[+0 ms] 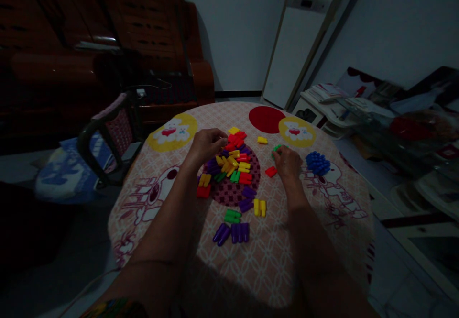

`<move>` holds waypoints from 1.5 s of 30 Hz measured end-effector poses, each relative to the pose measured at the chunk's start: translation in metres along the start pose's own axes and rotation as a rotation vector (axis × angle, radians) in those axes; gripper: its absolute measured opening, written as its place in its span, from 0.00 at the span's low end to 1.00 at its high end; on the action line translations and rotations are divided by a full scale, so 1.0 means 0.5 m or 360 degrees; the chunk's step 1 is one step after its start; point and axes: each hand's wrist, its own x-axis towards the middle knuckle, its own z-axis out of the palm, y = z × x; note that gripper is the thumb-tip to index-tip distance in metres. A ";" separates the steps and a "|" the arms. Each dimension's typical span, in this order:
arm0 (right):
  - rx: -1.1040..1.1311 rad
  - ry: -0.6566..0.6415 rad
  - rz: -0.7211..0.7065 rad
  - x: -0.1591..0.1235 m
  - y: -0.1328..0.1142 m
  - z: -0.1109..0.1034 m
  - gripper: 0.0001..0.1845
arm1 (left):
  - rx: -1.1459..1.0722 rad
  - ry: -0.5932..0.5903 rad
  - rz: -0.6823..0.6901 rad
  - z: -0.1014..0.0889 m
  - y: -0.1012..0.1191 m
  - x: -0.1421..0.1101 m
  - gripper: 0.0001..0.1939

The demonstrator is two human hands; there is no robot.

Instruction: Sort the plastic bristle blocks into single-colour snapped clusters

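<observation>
My left hand [209,145] hovers at the upper left of a heap of plastic building pieces, fingers bent towards the red pieces [236,139]; whether it touches any of them I cannot tell. On the right, my right hand [288,162] has its fingers closed on a green plastic piece [276,149]. A red piece [271,171] lies just left of that hand, and a block of joined blue pieces [317,163] sits to its right. In the heap are yellow pieces [230,165], with green and purple ones among them.
Nearer me lie a yellow piece [260,208], a green piece [233,216] and purple pieces [240,233]. One more yellow piece [262,140] is farther back. The round table [268,270] has a patterned cloth. A chair [114,131] stands at the left, a cluttered cabinet [311,99] at the right.
</observation>
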 end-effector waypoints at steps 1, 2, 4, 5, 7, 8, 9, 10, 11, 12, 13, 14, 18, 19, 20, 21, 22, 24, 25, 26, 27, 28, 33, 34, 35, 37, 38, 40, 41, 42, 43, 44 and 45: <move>-0.0023 -0.0015 -0.0004 0.000 -0.001 0.001 0.15 | 0.0000 -0.0004 0.0001 0.000 0.000 0.000 0.13; -0.0044 -0.0028 -0.0005 0.000 -0.001 0.003 0.15 | 0.0002 -0.0003 0.0003 0.000 0.001 0.000 0.13; -0.0078 -0.0048 -0.0003 0.001 -0.001 0.005 0.14 | 0.0011 0.0015 0.0011 -0.001 0.002 -0.002 0.13; -0.0088 -0.0049 0.0002 0.001 -0.001 0.005 0.14 | 0.0014 0.0031 0.0016 -0.003 0.002 -0.002 0.13; -0.0080 -0.0027 0.0017 0.000 -0.003 0.001 0.14 | 0.0012 0.0055 0.0019 -0.007 0.002 -0.003 0.13; -0.0059 -0.0006 0.0019 -0.001 -0.007 -0.003 0.15 | 0.0007 0.0065 0.0014 -0.010 0.001 -0.003 0.13; -0.0026 0.0017 0.0008 -0.003 -0.013 -0.008 0.15 | 0.0002 0.0071 0.0008 -0.012 0.000 -0.002 0.13; 0.0017 0.0032 -0.0020 -0.007 -0.022 -0.014 0.15 | -0.0004 0.0077 0.0001 -0.014 -0.001 -0.002 0.13; 0.0070 0.0026 -0.0075 -0.011 -0.033 -0.020 0.15 | -0.0008 0.0081 -0.0005 -0.016 -0.002 0.000 0.13; 0.0130 -0.0014 -0.0167 -0.017 -0.047 -0.025 0.15 | -0.0010 0.0085 -0.0010 -0.017 -0.003 0.001 0.13; 0.0188 -0.0084 -0.0282 -0.025 -0.063 -0.029 0.14 | -0.0009 0.0087 -0.0013 -0.018 -0.004 0.002 0.13; 0.0234 -0.0183 -0.0414 -0.034 -0.080 -0.031 0.14 | -0.0008 0.0083 -0.0014 -0.019 -0.004 0.003 0.12; 0.0185 -0.0577 -0.0880 -0.073 -0.140 -0.025 0.17 | 0.0007 0.0091 -0.0027 -0.023 0.000 0.002 0.13; 0.0128 -0.0635 -0.0950 -0.081 -0.149 -0.023 0.19 | 0.0015 0.0095 -0.0029 -0.025 0.002 0.001 0.13; 0.0071 -0.0675 -0.1002 -0.087 -0.156 -0.020 0.20 | 0.0025 0.0096 -0.0030 -0.027 0.004 0.000 0.13; 0.0019 -0.0696 -0.1032 -0.092 -0.161 -0.019 0.22 | 0.0031 0.0098 -0.0027 -0.028 0.005 -0.001 0.14; -0.0025 -0.0705 -0.1039 -0.096 -0.164 -0.019 0.23 | 0.0033 0.0097 -0.0022 -0.029 0.006 -0.002 0.14; -0.0065 -0.0701 -0.1038 -0.098 -0.165 -0.021 0.24 | 0.0029 0.0092 -0.0015 -0.028 0.006 -0.002 0.14; -0.0069 -0.0698 -0.1036 -0.098 -0.164 -0.022 0.25 | 0.0024 0.0088 -0.0013 -0.027 0.006 -0.002 0.14; -0.0071 -0.0695 -0.1032 -0.098 -0.163 -0.024 0.26 | 0.0019 0.0083 -0.0010 -0.025 0.004 -0.001 0.13; -0.0074 -0.0689 -0.1025 -0.098 -0.162 -0.024 0.26 | 0.0016 0.0081 -0.0007 -0.023 0.003 0.000 0.13; -0.0082 -0.0681 -0.1017 -0.098 -0.162 -0.024 0.26 | 0.0016 0.0080 -0.0001 -0.021 0.002 0.000 0.13; -0.0109 -0.0679 -0.0972 -0.107 -0.166 -0.025 0.21 | 0.0008 0.0069 0.0003 -0.014 -0.001 0.000 0.13; -0.0094 -0.0676 -0.0969 -0.110 -0.168 -0.026 0.21 | 0.0002 0.0062 -0.0001 -0.013 -0.002 0.000 0.13; -0.0069 -0.0670 -0.0964 -0.112 -0.170 -0.027 0.21 | -0.0006 0.0056 -0.0003 -0.012 -0.002 0.000 0.13; 0.0010 -0.0651 -0.0957 -0.116 -0.173 -0.026 0.20 | -0.0016 0.0053 0.0002 -0.010 -0.006 -0.001 0.14; 0.0073 -0.0644 -0.0960 -0.116 -0.174 -0.025 0.18 | -0.0015 0.0056 0.0005 -0.010 -0.008 0.000 0.14; 0.0253 -0.0630 -0.0980 -0.109 -0.171 -0.020 0.13 | -0.0005 0.0060 0.0009 -0.010 -0.012 0.001 0.14; 0.0368 -0.0612 -0.0980 -0.102 -0.165 -0.018 0.10 | 0.0001 0.0056 0.0008 -0.010 -0.013 0.002 0.14; 0.0490 -0.0577 -0.0957 -0.091 -0.157 -0.016 0.08 | 0.0006 0.0052 0.0007 -0.010 -0.015 0.003 0.14; 0.0611 -0.0523 -0.0908 -0.078 -0.144 -0.016 0.08 | 0.0007 0.0045 0.0008 -0.011 -0.015 0.004 0.14; 0.0723 -0.0439 -0.0819 -0.062 -0.127 -0.016 0.08 | 0.0007 0.0046 0.0010 -0.012 -0.015 0.004 0.14; 0.0819 -0.0328 -0.0711 -0.045 -0.106 -0.019 0.09 | 0.0006 0.0047 0.0011 -0.012 -0.014 0.004 0.14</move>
